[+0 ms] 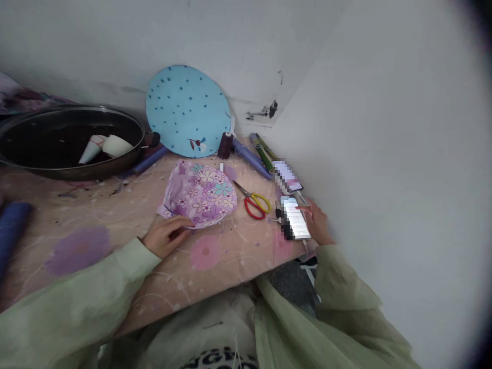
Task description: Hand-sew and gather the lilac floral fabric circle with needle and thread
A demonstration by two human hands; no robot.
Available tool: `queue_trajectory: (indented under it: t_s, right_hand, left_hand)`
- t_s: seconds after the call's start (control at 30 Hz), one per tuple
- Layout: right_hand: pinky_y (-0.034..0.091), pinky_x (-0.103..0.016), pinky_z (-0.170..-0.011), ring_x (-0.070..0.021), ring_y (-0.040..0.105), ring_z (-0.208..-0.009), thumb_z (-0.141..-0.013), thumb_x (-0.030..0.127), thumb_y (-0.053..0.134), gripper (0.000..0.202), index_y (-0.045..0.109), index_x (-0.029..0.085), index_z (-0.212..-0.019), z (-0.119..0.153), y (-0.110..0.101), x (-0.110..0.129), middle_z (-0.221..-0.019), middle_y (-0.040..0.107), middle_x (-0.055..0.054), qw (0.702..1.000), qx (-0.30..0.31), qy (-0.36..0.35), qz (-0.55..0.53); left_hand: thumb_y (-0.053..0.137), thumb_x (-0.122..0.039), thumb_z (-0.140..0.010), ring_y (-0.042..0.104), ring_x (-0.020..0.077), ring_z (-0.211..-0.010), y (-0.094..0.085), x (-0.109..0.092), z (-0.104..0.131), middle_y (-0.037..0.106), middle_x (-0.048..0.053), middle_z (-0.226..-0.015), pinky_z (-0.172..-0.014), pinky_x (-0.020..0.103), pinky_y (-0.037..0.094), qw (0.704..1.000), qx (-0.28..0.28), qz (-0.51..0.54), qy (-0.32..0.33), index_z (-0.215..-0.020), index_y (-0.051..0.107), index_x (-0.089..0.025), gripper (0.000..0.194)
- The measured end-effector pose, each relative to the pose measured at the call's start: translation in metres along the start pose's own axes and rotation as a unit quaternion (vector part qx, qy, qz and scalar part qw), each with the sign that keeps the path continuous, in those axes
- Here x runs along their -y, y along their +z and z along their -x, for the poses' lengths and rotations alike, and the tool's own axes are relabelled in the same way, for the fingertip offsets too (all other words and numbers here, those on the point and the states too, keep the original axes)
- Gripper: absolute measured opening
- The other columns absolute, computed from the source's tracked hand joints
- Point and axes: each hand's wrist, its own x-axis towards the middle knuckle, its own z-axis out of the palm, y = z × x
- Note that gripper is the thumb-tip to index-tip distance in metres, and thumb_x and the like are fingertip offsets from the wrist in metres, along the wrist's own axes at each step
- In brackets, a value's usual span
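My left hand (166,237) rests at the near-left edge of a rounded purple floral cloth piece (207,197), fingertips on its border and thumb a little apart. The cloth lies on the table with its left side folded and puckered. My right hand (318,224) is at a lit phone (295,220), one finger stretched onto the screen; its other fingers are partly hidden. A second phone (286,175) lies just behind, partly blurred out. Between the cloth and the phones lie scissors (253,201) with one red and one yellow handle, blades parted.
A large dark pan (73,171) holding white thread cones (117,146) stands at the left. A blue dotted oval panel (188,107) leans on the wall, beside a dark thread spool (225,146). Blue rolls (251,160) lie behind. The wall (384,154) closes in at right.
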Motion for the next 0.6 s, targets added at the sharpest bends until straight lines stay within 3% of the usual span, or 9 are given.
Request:
queue_trajectory:
  t_s: [0.33,0.6]
  right_hand:
    - [0.033,-0.049,-0.09,-0.0293,0.055,-0.102,-0.091,0.03,0.026,0.047,0.036,0.015,-0.134,0.006,-0.004,-0.006,-0.099,0.071,-0.01,0.998,-0.047,0.035,0.006]
    - [0.031,-0.049,-0.09,-0.029,0.054,-0.102,-0.091,0.028,0.027,0.045,0.037,0.015,-0.133,0.01,-0.004,-0.01,-0.099,0.071,-0.01,0.998,-0.036,0.047,0.018]
  left_hand:
    - [0.048,-0.023,-0.086,0.068,0.0166,-0.075,-0.002,-0.008,-0.006,0.071,0.007,-0.082,-0.069,0.025,0.056,0.998,-0.05,-0.03,0.038,-0.091,0.062,-0.018,0.016]
    - [0.048,-0.022,-0.085,0.068,0.017,-0.077,-0.001,-0.005,-0.005,0.071,0.006,-0.083,-0.071,0.026,0.056,0.998,-0.043,-0.025,0.034,-0.091,0.063,-0.02,0.016]
